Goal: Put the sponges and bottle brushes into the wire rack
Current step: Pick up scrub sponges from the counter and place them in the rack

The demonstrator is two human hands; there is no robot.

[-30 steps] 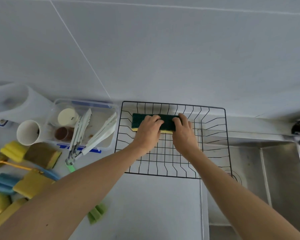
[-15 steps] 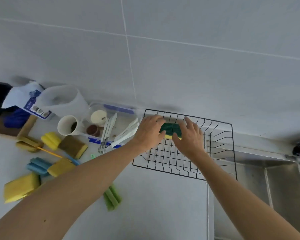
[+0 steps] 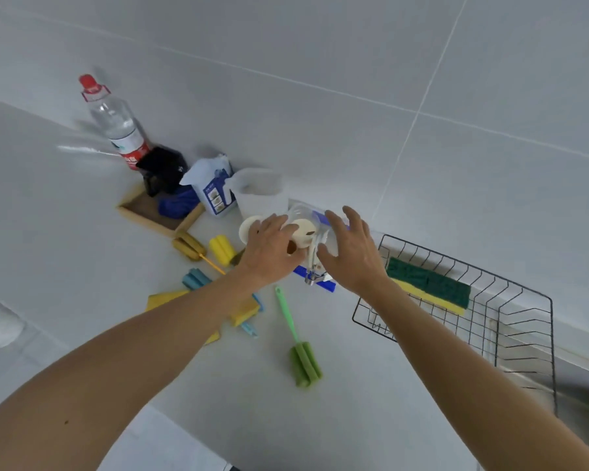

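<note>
A green-and-yellow sponge (image 3: 428, 287) lies along the back of the black wire rack (image 3: 521, 338) at right. My left hand (image 3: 269, 250) and my right hand (image 3: 352, 251) hover with spread fingers and nothing in them over the clear plastic container (image 3: 305, 215), left of the rack. A green bottle brush (image 3: 298, 341) lies on the counter in front of them. Yellow sponges (image 3: 244, 311) lie partly hidden under my left forearm, beside a blue brush (image 3: 195, 278), a yellow brush head (image 3: 221, 249) and a darker yellow brush (image 3: 188, 248).
A clear bottle with a red cap (image 3: 116, 124), a black object (image 3: 164, 169), a wooden tray (image 3: 157, 215), a white-and-blue pouch (image 3: 213, 188) and a white jug (image 3: 259, 195) crowd the back left against the tiled wall. The steel sink edge (image 3: 524, 365) runs under the rack.
Both hands have let go of the green-and-yellow sponge, which now rests in the rack, and have moved left to above the clear container. The view has swung left.
</note>
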